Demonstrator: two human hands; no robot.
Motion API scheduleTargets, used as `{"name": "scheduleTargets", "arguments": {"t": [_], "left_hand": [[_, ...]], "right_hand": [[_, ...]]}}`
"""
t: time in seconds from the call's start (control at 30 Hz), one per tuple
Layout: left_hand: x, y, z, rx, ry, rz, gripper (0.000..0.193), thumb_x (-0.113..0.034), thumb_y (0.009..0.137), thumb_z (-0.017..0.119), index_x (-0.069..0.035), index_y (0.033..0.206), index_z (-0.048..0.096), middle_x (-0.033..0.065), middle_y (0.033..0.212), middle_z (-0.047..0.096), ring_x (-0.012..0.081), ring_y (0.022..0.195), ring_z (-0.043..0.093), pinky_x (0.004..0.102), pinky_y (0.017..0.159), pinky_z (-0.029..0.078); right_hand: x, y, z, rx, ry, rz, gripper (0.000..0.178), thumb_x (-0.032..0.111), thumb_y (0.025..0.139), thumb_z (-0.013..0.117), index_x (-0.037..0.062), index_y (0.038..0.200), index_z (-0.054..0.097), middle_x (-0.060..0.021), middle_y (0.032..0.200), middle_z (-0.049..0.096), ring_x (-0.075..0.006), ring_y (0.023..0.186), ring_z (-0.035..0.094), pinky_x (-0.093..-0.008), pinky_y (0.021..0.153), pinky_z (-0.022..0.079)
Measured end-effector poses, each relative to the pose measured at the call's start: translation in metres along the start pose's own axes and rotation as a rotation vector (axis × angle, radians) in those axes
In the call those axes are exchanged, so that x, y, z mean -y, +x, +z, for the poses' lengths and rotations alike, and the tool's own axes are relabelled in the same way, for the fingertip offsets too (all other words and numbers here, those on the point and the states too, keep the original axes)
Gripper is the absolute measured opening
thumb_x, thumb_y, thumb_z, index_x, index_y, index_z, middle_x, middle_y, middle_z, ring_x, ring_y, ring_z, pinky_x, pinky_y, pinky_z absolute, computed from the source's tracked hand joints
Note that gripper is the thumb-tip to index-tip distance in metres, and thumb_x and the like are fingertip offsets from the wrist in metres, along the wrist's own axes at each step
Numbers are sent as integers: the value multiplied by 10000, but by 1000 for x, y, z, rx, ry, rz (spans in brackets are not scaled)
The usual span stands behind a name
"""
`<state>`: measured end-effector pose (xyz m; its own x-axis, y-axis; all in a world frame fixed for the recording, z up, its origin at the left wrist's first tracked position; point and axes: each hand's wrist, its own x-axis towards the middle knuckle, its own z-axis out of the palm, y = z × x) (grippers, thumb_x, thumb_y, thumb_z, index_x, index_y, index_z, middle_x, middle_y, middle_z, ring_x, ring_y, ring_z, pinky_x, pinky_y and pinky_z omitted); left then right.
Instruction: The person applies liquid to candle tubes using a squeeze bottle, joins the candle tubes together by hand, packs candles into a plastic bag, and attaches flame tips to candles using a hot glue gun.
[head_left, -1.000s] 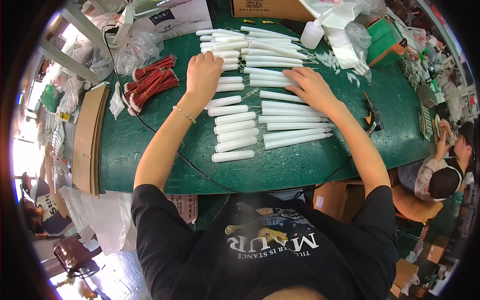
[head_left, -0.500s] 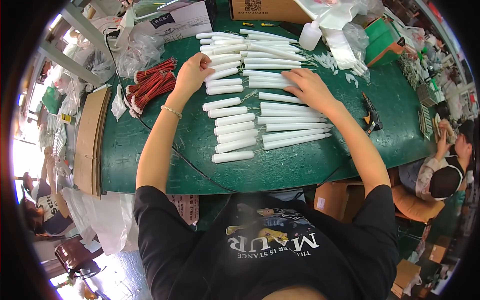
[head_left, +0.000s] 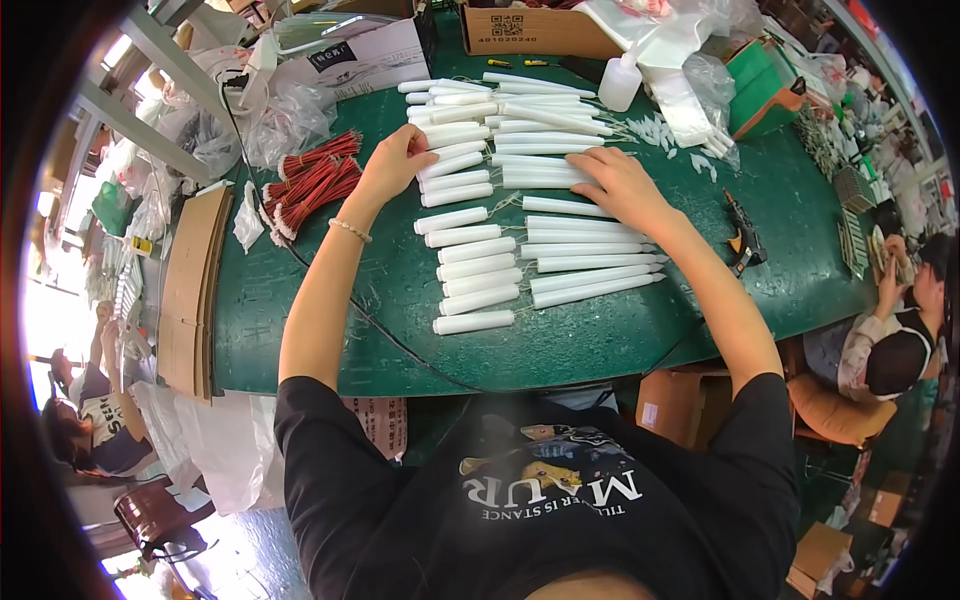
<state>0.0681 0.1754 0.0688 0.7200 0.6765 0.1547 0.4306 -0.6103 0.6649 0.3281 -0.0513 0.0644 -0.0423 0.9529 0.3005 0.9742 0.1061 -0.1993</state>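
Observation:
Rows of white candle-shaped sticks lie on the green table, short tubes on the left joined by thin wires to long tapered ones on the right. My left hand [head_left: 393, 168] is at the left ends of the short tubes, thumb and forefinger closed on the end of one short white tube [head_left: 452, 163]. Over the long white tapered sticks [head_left: 545, 177] lies my right hand [head_left: 622, 188], its fingers stretched across their right part. The undersides of its fingers are hidden. Nearer to me, more short tubes [head_left: 473, 322] and long tapered sticks [head_left: 598, 286] lie side by side.
Bundles of red wires [head_left: 318, 187] lie left, beside a black cable [head_left: 375, 325]. A glue gun [head_left: 743, 235] rests right. Behind stand a white squeeze bottle [head_left: 620, 82], cardboard box [head_left: 540, 32] and green box [head_left: 765, 90]. Other people sit at both sides.
The whole view has shifted slightly, so the table sits a little lower in the picture. Both hands keep nearly the same places; my left fingers have curled in slightly at the tube ends.

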Motion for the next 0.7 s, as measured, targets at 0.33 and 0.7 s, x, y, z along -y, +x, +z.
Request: {"name": "scheduleTargets", "arguments": {"t": [0.33, 0.7], "left_hand": [[-7, -21, -12, 21, -214, 44, 151, -95, 818, 644, 5, 919, 594, 38, 784, 558, 102, 720, 523, 250, 684, 447], [-43, -29, -13, 150, 460, 326, 212, -85, 782, 617, -53, 988, 655, 141, 867, 554, 299, 824, 570, 367, 721, 463]], "right_hand": [[-1, 3, -2, 11, 3, -2, 384, 263, 835, 599, 90, 1174, 553, -65, 1135, 566, -255, 1032, 511, -382, 887, 408], [-4, 3, -2, 10, 37, -21, 406, 258, 828, 612, 73, 1184, 551, -86, 1152, 562, -269, 1061, 505, -373, 904, 404]]}}
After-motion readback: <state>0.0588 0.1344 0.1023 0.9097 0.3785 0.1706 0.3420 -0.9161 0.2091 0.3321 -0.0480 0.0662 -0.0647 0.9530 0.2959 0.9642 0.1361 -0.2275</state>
